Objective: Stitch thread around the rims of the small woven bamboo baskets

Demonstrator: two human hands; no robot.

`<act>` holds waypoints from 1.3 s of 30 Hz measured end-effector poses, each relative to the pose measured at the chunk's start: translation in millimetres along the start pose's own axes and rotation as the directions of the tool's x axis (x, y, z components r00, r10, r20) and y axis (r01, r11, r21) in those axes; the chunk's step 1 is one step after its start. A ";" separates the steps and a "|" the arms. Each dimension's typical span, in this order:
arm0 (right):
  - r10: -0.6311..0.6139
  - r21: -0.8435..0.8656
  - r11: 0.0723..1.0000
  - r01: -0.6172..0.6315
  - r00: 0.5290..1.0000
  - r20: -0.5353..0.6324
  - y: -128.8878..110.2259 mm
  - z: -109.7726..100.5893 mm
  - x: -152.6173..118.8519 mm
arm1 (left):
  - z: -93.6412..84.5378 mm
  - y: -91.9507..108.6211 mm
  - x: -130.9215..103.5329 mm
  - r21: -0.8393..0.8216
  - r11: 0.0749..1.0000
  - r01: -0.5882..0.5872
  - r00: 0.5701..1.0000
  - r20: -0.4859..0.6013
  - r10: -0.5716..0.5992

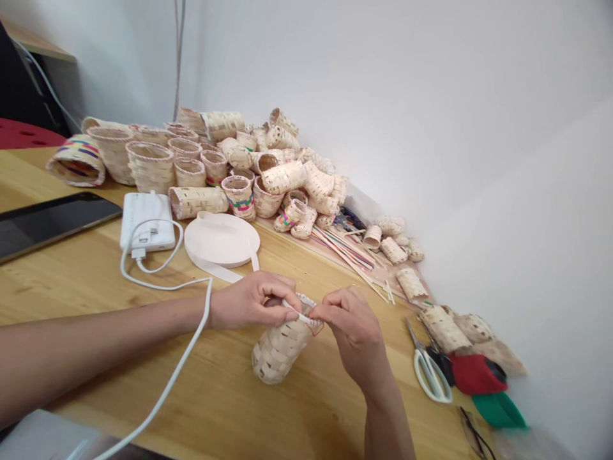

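Your pale wooden counter (201,377) carries a heap of woven-strip baskets (151,167), some banded in bright colours. Nearer lies a flat, round coil of white ribbon (222,241). Between your hands, the cylindrical woven basket (280,351) leans, its rim edged with reddish stitching. Your left hand (261,299) and right hand (352,326) both pinch the white strip (306,319) at that rim.

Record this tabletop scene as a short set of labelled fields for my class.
Left hand: pinching white strip at basket's rim
Right hand: pinching the same rim
Worked piece: woven basket, tilted, red thread at rim
Behind: piled woven baskets, some with coloured bands
Beyond left hand: flat white roll, power bank, smartphone
Right side: white-handled scissors
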State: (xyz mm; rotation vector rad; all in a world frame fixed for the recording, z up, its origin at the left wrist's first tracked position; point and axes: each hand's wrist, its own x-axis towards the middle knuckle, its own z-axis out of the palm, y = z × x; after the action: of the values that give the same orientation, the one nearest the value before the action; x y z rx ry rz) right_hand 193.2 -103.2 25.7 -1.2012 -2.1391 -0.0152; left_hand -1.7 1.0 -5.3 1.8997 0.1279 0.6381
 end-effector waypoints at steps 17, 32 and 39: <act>-0.011 -0.008 1.000 0.011 1.000 0.002 -6.8 3.4 3.6 | 0.0 1.1 2.3 -0.034 0.999 0.027 0.999 0.022 -0.026; 0.318 0.268 0.906 -0.327 0.945 0.077 -3.2 6.0 -0.5 | 0.3 -0.1 1.4 -0.063 0.997 0.045 0.999 0.021 -0.044; 0.052 -0.061 0.996 -0.066 0.979 -0.197 -5.8 12.9 4.2 | 3.1 -7.9 3.8 -0.185 0.960 0.212 0.969 -0.090 -0.231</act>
State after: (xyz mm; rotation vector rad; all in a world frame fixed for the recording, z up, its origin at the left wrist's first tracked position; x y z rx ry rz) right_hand 180.3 -99.2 19.8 -1.2478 -1.9454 -0.1732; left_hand 4.6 3.1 -11.8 1.6530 0.3415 0.5822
